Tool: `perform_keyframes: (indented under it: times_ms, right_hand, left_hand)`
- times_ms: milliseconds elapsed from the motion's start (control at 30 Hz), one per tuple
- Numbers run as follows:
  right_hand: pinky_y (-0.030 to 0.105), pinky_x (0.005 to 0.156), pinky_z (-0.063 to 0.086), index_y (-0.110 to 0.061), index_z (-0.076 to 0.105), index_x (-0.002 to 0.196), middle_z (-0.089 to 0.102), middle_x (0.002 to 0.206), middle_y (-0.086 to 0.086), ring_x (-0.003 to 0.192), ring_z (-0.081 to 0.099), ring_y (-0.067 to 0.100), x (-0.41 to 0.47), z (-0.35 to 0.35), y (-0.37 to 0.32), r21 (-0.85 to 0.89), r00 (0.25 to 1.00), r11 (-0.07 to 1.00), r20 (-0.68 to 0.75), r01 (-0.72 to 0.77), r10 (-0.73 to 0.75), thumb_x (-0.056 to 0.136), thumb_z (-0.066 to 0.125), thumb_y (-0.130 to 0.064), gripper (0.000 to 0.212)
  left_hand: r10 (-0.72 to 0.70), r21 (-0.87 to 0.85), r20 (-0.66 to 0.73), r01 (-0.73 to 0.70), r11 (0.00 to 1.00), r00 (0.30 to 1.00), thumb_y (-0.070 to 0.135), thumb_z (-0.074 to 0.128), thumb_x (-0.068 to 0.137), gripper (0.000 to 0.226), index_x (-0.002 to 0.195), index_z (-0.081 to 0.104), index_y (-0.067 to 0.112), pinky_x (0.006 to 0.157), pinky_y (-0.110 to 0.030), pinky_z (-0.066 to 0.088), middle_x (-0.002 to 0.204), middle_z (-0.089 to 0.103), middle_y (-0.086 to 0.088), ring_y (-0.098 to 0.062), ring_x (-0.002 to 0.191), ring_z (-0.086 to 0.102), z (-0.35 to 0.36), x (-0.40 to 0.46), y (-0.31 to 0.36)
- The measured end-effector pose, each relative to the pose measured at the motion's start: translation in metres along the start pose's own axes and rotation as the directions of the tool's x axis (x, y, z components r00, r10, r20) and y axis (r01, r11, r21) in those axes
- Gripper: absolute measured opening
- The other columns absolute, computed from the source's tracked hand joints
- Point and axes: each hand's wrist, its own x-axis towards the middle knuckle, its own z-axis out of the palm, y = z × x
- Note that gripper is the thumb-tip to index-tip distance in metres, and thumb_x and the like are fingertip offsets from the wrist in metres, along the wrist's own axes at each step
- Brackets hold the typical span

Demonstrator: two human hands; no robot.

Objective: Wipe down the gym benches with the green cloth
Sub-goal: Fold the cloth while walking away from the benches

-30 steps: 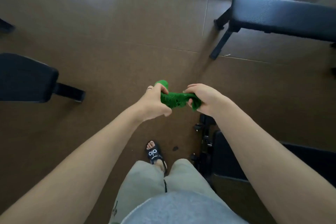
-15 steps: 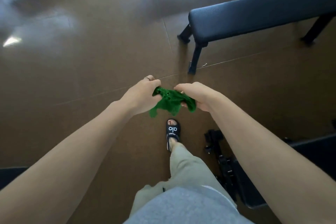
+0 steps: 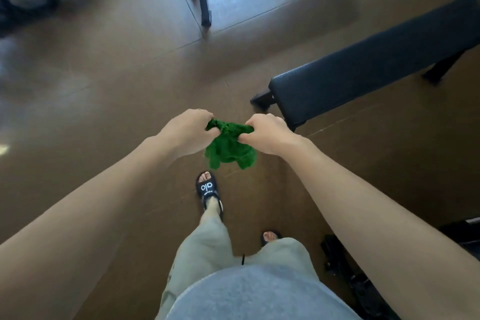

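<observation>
You hold the cloth [image 3: 230, 148] bunched at frame centre, left hand [image 3: 191, 128] and right hand [image 3: 265, 132] each pinching its top edge, clear of the bench [image 3: 363, 70] at right. Spread it flat over one palm before contact, then wipe the pad end to end.

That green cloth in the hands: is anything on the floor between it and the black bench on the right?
Nothing visible. Both the left hand and the right hand hold the green cloth in the air, and only bare brown floor shows between it and the near end of the black bench ahead on the right.
</observation>
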Motion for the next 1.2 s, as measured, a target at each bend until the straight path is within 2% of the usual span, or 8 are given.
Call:
perform_keyframes:
  times_ms: [233,433,633,767,900,1000,1100,1200]
  right_hand:
    - [0.035,0.068,0.043,-0.017,0.065,0.092,0.068,0.093,0.008,0.086,0.062,0.032,0.128,-0.074,-0.044,0.171,0.927,0.971,-0.31,-0.166,0.213,0.097,0.054,-0.032,0.019]
    - [0.034,0.068,0.04,-0.016,0.058,0.087,0.063,0.089,0.006,0.082,0.057,0.031,0.231,-0.144,-0.064,0.417,0.838,0.859,-0.316,-0.298,0.444,0.096,0.052,-0.03,0.018]
    - [0.035,0.074,0.039,-0.007,0.057,0.097,0.061,0.099,0.014,0.09,0.056,0.032,0.349,-0.229,-0.074,0.826,0.815,0.501,-0.092,-0.258,0.571,0.095,0.047,-0.023,0.019]
    - [0.046,0.092,0.057,-0.003,0.065,0.106,0.069,0.106,0.018,0.098,0.066,0.036,0.409,-0.289,-0.092,0.976,0.801,0.164,0.02,-0.147,0.598,0.088,0.044,-0.03,0.039]
    - [0.037,0.069,0.054,-0.011,0.059,0.093,0.061,0.089,0.013,0.081,0.06,0.028,0.47,-0.341,-0.123,0.993,0.86,-0.104,0.098,-0.053,0.5,0.097,0.034,-0.023,0.028]
    - [0.038,0.078,0.057,-0.014,0.06,0.088,0.062,0.089,0.01,0.088,0.061,0.025,0.524,-0.374,-0.151,0.98,0.861,-0.196,0.075,0.03,0.504,0.102,0.034,-0.027,0.033]
    - [0.044,0.1,0.054,-0.013,0.064,0.109,0.064,0.106,0.012,0.102,0.064,0.026,0.574,-0.4,-0.18,0.957,0.821,-0.277,0.089,0.087,0.564,0.107,0.037,-0.041,0.039]
    - [0.037,0.091,0.053,-0.011,0.06,0.122,0.065,0.114,0.011,0.102,0.064,0.024,0.622,-0.419,-0.207,0.94,0.797,-0.312,0.081,0.139,0.599,0.108,0.033,-0.048,0.047]
  left_hand:
    - [0.217,0.238,-0.044,-0.201,0.95,0.975,0.036,0.043,0.103,0.023,0.092,0.048,0.016,0.069,-0.04,0.047,0.091,0.061,-0.007,-0.037,0.084,0.06,-0.116,0.137,-0.043]
    - [0.311,0.31,-0.084,-0.272,0.911,0.947,0.032,0.05,0.098,0.016,0.1,0.046,0.017,0.063,-0.04,0.04,0.084,0.058,-0.011,-0.038,0.073,0.054,-0.206,0.259,-0.036]
    - [0.292,0.194,-0.102,-0.269,0.943,0.951,0.035,0.054,0.095,0.018,0.098,0.049,0.018,0.062,-0.039,0.044,0.081,0.06,-0.005,-0.036,0.073,0.056,-0.265,0.369,-0.032]
    - [0.33,0.143,-0.043,-0.321,0.936,0.943,0.037,0.052,0.096,0.017,0.094,0.052,0.02,0.061,-0.038,0.045,0.082,0.061,-0.002,-0.028,0.075,0.059,-0.315,0.437,-0.037]
    - [0.374,0.115,0.024,-0.375,0.92,0.927,0.043,0.044,0.101,0.023,0.101,0.055,0.022,0.063,-0.037,0.05,0.085,0.067,-0.001,-0.02,0.075,0.063,-0.364,0.506,-0.057]
    - [0.37,0.009,0.07,-0.371,0.928,0.926,0.045,0.041,0.102,0.03,0.096,0.052,0.018,0.06,-0.035,0.041,0.084,0.065,-0.004,-0.019,0.074,0.06,-0.405,0.564,-0.081]
    - [0.403,-0.032,0.136,-0.402,0.915,0.905,0.048,0.045,0.1,0.032,0.094,0.052,0.017,0.059,-0.034,0.041,0.084,0.064,-0.002,-0.016,0.074,0.061,-0.446,0.615,-0.104]
    - [0.421,-0.053,0.17,-0.418,0.907,0.891,0.042,0.058,0.095,0.027,0.094,0.055,0.015,0.065,-0.034,0.048,0.083,0.062,0.001,-0.014,0.077,0.061,-0.489,0.659,-0.128]
